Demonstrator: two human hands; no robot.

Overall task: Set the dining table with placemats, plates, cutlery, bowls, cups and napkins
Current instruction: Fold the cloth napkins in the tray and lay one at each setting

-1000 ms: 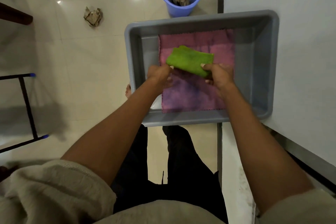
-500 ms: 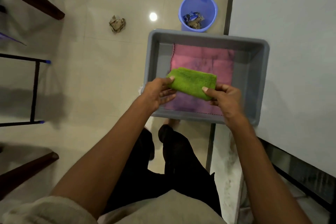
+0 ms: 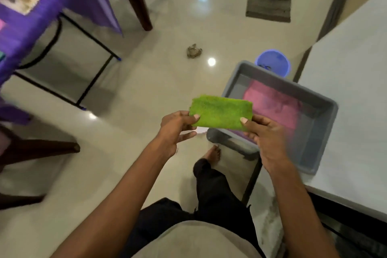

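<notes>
Head view: both hands pinching napkin (image 3: 221, 112)

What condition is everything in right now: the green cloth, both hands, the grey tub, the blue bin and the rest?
Green napkin: folded, held in the air by both ends.
Left hand: pinches the napkin's left end.
Right hand: pinches the napkin's right end.
Grey tub: open, on the white counter, overhanging its edge.
Pink cloth: lies flat inside the tub.
Blue bin: upright on the floor; contents unclear.
Crumpled paper: lying on the floor.
</notes>
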